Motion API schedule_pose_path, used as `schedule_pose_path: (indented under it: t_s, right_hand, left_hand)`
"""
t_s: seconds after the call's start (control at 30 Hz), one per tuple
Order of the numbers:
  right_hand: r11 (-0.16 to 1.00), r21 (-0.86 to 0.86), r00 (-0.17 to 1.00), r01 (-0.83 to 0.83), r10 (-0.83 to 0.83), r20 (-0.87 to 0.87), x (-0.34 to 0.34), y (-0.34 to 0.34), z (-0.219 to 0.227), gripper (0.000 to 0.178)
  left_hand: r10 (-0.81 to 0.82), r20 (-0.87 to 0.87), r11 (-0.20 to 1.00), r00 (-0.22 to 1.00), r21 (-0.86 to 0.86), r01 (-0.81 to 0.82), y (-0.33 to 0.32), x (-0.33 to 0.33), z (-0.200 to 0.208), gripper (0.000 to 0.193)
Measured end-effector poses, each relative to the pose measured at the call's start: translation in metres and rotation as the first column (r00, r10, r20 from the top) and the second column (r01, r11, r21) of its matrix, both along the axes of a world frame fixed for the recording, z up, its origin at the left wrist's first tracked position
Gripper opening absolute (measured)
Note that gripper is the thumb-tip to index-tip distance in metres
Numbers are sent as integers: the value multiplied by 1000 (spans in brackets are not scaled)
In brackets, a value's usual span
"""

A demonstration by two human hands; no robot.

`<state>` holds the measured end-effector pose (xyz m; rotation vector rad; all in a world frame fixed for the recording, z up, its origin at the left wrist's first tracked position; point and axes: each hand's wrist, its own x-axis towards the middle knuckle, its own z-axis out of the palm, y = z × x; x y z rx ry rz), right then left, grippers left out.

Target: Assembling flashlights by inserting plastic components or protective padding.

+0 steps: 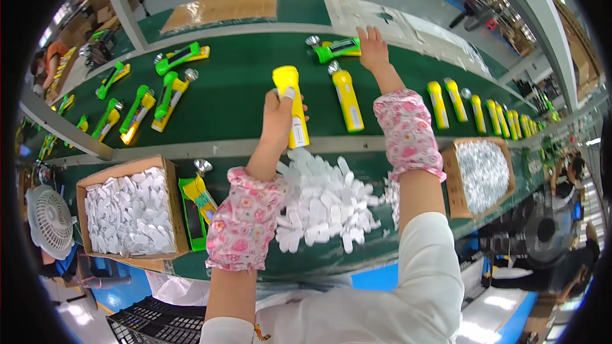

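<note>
My left hand (276,118) is closed around a yellow flashlight (298,129), held upright over the green conveyor belt with its wide head pointing away from me. Farther off to the right, my right hand (373,51) reaches across the belt with its fingers stretched out. Right beside it lies a green-and-yellow flashlight (339,50) with a silver reflector; whether the fingers touch it I cannot tell. Between my arms another yellow flashlight (348,100) rests on the belt, its reflector end away from me. Below my left hand, small whitish plastic strips (325,207) form a loose pile on the near ledge.
Several opened green-and-yellow flashlights (137,114) lie leftward on the belt (229,89); a row of yellow ones (477,113) runs off right. Boxes of white strips (171,200) and small clear-grey pieces (454,181) flank me. A metal post (64,124) and fan (51,223) stand left.
</note>
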<state>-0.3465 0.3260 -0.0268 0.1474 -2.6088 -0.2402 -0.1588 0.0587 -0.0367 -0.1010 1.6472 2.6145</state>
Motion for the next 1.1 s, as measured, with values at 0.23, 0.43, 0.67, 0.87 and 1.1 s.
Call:
schedule_pose_path:
  t_s: [0.23,0.43,0.67,0.87,1.1]
  right_hand:
    - [998,56,928,-23,0,374,-68,-23,-21,64]
    - [906,-270,910,-326,378,170,12,11,11,56]
    - [746,-513,764,-425,599,239,201,-64,102,56]
    - [842,-455,909,-291,391,142,306,-132,68,59]
    - [400,-860,807,-318,591,-24,347,-99,36,42]
  left_hand:
    - [157,-76,771,985,-613,-171,-37,-80,-79,41]
    - [270,-432,212,860,-845,-491,0,-39,-42,44]
    - [-119,44,920,992,380,94,35,56,21,72]
    - [-238,-139,766,961,581,273,12,107,-9,55]
    - [-195,-136,827,971,509,238,-26,135,-14,42]
